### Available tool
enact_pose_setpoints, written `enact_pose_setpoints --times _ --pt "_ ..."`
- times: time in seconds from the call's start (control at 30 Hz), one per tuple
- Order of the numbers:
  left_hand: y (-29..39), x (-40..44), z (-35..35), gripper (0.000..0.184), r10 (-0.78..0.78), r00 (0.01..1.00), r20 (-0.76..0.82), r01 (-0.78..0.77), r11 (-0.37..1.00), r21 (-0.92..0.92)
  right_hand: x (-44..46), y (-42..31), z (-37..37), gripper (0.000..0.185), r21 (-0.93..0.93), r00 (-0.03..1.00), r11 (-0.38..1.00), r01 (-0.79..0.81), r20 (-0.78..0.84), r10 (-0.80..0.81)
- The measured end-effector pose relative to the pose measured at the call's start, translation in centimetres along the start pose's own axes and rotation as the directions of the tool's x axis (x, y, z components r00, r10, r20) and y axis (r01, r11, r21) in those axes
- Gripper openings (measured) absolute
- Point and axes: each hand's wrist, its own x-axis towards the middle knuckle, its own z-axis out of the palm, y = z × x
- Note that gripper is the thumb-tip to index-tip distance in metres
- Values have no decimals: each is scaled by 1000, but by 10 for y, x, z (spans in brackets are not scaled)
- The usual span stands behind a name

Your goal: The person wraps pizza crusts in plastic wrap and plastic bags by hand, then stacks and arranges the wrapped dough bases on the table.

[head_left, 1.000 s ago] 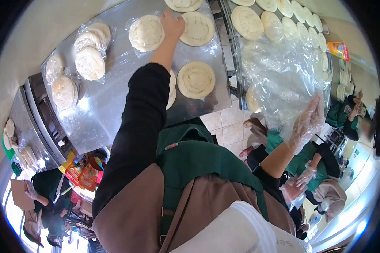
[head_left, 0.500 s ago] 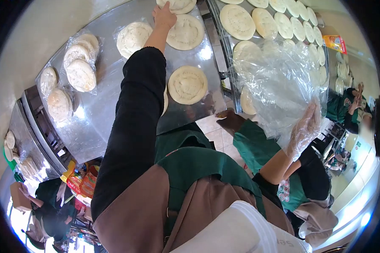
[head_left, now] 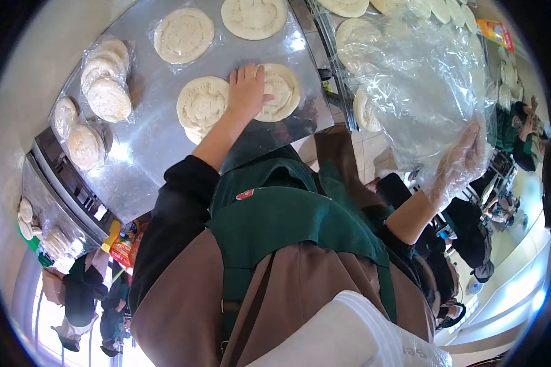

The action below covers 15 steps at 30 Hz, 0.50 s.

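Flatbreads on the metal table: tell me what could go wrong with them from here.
The bare left hand is spread over the inner edge of the right-hand flatbread, so pressing might dent it.

That flatbread lies near the corner of the metal table, so a stray push could send it over the edge.

The loose clear plastic by the gloved right hand might drag across the flatbread if it swings over.

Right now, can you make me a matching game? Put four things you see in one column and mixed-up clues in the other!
1. Left hand
2. Right hand
3. Apron
4. Table

A. Shiny metal
B. In a clear glove
C. Bare, over flatbreads
D. Dark green

Right pairs: 1-C, 2-B, 3-D, 4-A
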Motion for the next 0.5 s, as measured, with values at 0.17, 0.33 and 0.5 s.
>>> enact_pose_setpoints --times 0.17,0.33,0.5 --pt "11 -1 -1 66 -153 985 73 164 971 -175 -1 -7 -2 27 -61 999 998 3 50 0" --pt "13 31 0 69 -188 977 104 205 961 -183 -4 -8 -3 27 -40 998 999 0 63 2" --pt "-5 74 2 69 -228 972 -55 214 957 -193 -4 -12 -5 27 -69 998 997 18 57 -14"
